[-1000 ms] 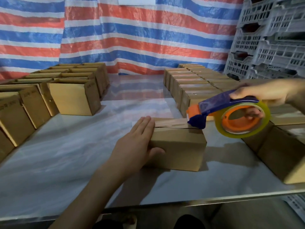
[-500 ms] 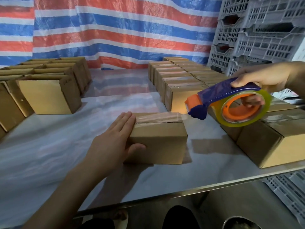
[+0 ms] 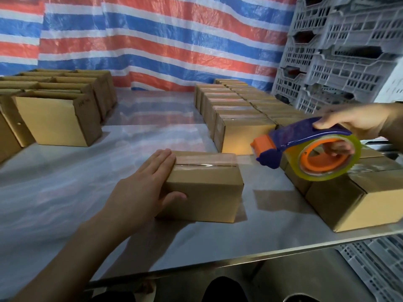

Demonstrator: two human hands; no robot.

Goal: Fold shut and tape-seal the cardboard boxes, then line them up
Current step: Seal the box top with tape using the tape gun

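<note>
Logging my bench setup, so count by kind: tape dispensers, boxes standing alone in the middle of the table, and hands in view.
tape dispenser: 1
box standing alone mid-table: 1, clear tape along its top seam
hands: 2, left hand flat on that box, right hand gripping the tape dispenser
total: 4
</note>
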